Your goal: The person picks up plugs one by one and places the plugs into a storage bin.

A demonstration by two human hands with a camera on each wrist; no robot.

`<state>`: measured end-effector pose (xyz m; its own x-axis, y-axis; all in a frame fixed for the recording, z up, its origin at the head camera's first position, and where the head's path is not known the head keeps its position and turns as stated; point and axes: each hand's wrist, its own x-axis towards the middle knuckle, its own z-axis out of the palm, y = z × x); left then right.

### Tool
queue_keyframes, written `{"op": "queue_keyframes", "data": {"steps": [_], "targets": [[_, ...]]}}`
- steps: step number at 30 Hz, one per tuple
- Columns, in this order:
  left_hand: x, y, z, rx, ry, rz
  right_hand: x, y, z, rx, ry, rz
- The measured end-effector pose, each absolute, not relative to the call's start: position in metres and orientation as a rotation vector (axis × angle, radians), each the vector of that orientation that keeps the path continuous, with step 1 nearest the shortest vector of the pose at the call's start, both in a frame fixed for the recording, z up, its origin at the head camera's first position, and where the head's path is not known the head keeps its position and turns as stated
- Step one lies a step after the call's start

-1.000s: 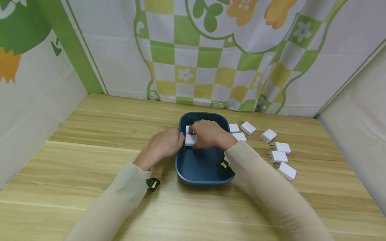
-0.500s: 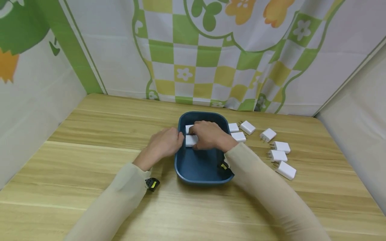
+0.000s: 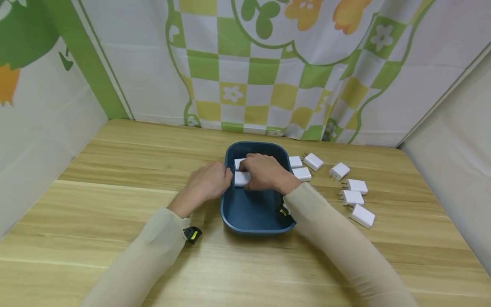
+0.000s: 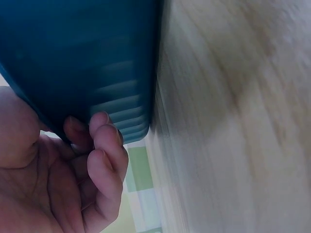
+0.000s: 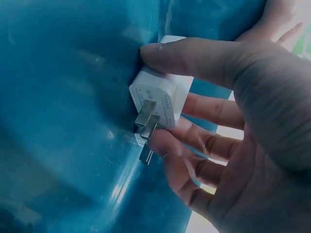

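1. From my remote seat, I judged a slip the likeliest trouble: the right hand point(image 3: 264, 170) had a white charger point(image 5: 154, 92) by its sides, so a slack pinch could have dropped or twisted it onto its metal prongs point(image 5: 147, 115).
2. That charger was inside the blue tub point(image 3: 255, 213), at its left wall. A second charger point(image 3: 239, 163) lay just beyond it, partly covered by the hand; a careless nudge could have knocked it askew.
3. The right sleeve point(image 3: 318, 213) crossed the tub's right rim, with a black wrist device point(image 3: 284, 211) close to that wall. Lifting at a slant might have snagged the rim and dragged the tub against the nearest of the seven loose chargers point(image 3: 362, 216) on the table.
4. The right hand reached in from the right, thumb on one side of the charger and fingers curled on the other.
5. The left hand point(image 3: 209, 181) gripped the tub's left rim, its fingers bent outside the wall. Had that grip eased, I thought the tub could have slid.
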<state>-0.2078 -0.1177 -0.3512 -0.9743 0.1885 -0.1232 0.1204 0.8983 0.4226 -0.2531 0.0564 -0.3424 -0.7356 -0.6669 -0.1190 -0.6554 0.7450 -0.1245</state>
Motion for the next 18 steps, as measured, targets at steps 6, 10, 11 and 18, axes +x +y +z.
{"op": "queue_keyframes", "data": {"steps": [6, 10, 11, 18], "targets": [[-0.2078, -0.1186, -0.3516, 0.233, 2.896, 0.636, -0.2546, 0.0567, -0.343, -1.069, 2.781, -0.144], [-0.2068, -0.1188, -0.3509, 0.235, 2.892, 0.645, -0.2546, 0.0572, -0.3433, -1.072, 2.775, -0.169], [-0.2067, -0.1188, -0.3507, 0.236, 2.891, 0.649, -0.2545, 0.0572, -0.3432, -1.071, 2.774, -0.176], [-0.207, -0.1182, -0.3499, 0.244, 2.888, 0.648, -0.2543, 0.0588, -0.3427, -1.052, 2.786, -0.214]]}}
